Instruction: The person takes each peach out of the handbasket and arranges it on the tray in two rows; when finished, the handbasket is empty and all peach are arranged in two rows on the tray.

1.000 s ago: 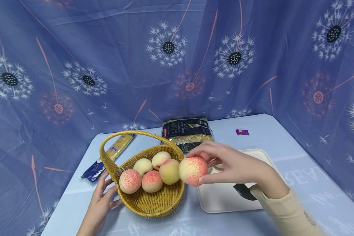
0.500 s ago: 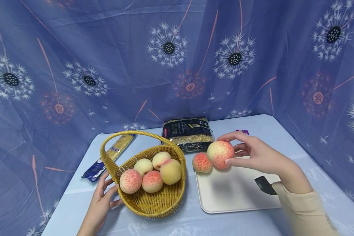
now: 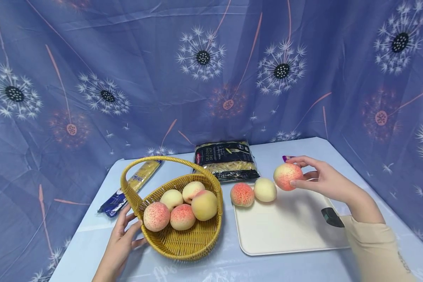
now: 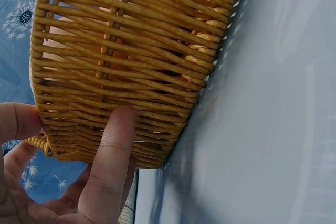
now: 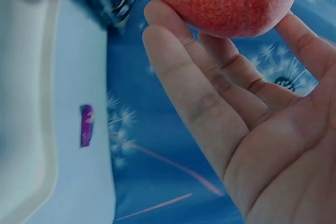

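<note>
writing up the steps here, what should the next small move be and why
Probably lower the held peach onto the tray beside the pale peach: the right grip holds it up at the tray's far side, right next to that fruit, and bare tray surface lies just in front.

Golden-brown woven basket with arched handle [image 3: 176, 243]: one
White rectangular tray [image 3: 285, 235]: one
Bare hands: two, the left hand [image 3: 119, 237] and the right hand [image 3: 322, 181]
Round yellow, pink and red peaches [image 3: 182, 217]: eight together; five in basket, two at tray's far edge, one in right hand
Long yellow-and-blue plastic packet [image 3: 137, 180]: one
Black-labelled clear pasta bag [image 3: 226, 158]: one
Tiny purple packet [image 5: 86, 125]: one
</note>
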Demonstrator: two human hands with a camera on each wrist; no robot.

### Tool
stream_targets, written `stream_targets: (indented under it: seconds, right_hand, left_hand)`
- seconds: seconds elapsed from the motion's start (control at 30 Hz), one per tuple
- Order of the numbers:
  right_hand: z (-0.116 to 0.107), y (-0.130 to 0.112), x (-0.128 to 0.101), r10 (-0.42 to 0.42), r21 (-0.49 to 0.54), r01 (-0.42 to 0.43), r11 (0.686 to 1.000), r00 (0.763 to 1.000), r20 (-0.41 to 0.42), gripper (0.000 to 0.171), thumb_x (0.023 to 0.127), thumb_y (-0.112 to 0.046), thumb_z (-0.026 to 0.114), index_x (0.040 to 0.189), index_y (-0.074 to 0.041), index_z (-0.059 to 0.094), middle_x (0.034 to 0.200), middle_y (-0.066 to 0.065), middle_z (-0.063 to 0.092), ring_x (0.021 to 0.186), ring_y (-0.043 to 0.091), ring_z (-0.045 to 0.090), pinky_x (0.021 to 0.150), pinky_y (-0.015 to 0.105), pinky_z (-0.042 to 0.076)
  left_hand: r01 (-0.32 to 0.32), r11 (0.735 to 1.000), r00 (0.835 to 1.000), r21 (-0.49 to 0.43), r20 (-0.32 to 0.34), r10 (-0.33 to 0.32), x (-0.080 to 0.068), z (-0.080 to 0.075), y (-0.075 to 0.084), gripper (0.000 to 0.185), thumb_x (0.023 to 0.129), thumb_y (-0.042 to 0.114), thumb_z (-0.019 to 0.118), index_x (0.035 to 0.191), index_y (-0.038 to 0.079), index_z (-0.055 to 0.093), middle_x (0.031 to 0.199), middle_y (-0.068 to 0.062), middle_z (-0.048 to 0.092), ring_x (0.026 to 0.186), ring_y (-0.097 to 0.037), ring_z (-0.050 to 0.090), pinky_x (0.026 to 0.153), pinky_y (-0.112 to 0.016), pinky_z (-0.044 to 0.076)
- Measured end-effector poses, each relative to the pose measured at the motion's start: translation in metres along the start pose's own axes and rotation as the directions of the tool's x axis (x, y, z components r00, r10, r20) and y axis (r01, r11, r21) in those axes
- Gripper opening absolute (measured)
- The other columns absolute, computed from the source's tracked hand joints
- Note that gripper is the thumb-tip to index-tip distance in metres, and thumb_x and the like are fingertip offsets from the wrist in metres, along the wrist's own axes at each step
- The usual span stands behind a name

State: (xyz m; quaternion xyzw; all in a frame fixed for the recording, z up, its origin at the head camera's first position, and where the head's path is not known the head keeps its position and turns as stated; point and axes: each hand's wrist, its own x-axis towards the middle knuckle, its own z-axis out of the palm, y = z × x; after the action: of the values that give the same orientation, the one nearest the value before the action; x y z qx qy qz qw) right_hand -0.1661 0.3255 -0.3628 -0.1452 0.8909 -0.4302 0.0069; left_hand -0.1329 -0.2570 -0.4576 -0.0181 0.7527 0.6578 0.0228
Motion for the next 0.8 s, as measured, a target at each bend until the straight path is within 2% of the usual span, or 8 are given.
stream_targets:
  seconds: [0.17,0.4,0.6,0.8]
  right_hand:
    - [-0.003,0.018,0.001,0.03,-0.047,-0.031,0.998,0.999,-0.012,0.057,0.097,-0.027,0.082,0.148,-0.018,0.058,0.136,0.016,0.061,0.097,0.014,0.077,0.085,0.026,0.059]
    - [0.002,0.041,0.006,0.028,-0.078,-0.03,0.996,0.999,-0.035,0.057,0.096,-0.024,0.084,0.146,-0.014,0.059,0.13,0.015,0.064,0.094,0.017,0.075,0.085,0.026,0.059]
    - [0.011,0.056,0.009,0.045,-0.086,-0.046,0.995,0.999,-0.019,0.06,0.095,-0.024,0.084,0.147,-0.013,0.059,0.131,0.018,0.063,0.096,0.02,0.073,0.085,0.027,0.058]
    - [0.016,0.062,0.013,0.048,-0.09,-0.049,0.995,0.999,-0.02,0.061,0.094,-0.023,0.085,0.147,-0.011,0.059,0.133,0.021,0.063,0.1,0.023,0.073,0.086,0.028,0.058]
  left_hand:
    - [0.001,1.0,1.0,0.002,0.002,-0.001,0.0,0.0,-0.001,0.069,0.114,0.02,0.053,0.172,0.028,0.017,0.164,-0.027,0.023,0.111,-0.005,0.065,0.083,-0.04,0.067]
    - [-0.001,1.0,1.0,-0.003,0.0,0.001,0.0,0.001,0.0,0.068,0.114,0.02,0.053,0.172,0.028,0.018,0.164,-0.027,0.023,0.11,-0.004,0.066,0.082,-0.04,0.067]
    - [0.003,1.0,1.0,-0.002,0.0,-0.003,0.0,0.001,0.0,0.068,0.114,0.02,0.053,0.172,0.028,0.018,0.164,-0.026,0.024,0.11,-0.005,0.066,0.083,-0.039,0.067]
    - [0.004,1.0,1.0,-0.002,-0.004,-0.004,0.0,0.0,0.001,0.068,0.114,0.02,0.053,0.172,0.028,0.019,0.163,-0.025,0.025,0.11,-0.006,0.066,0.083,-0.04,0.067]
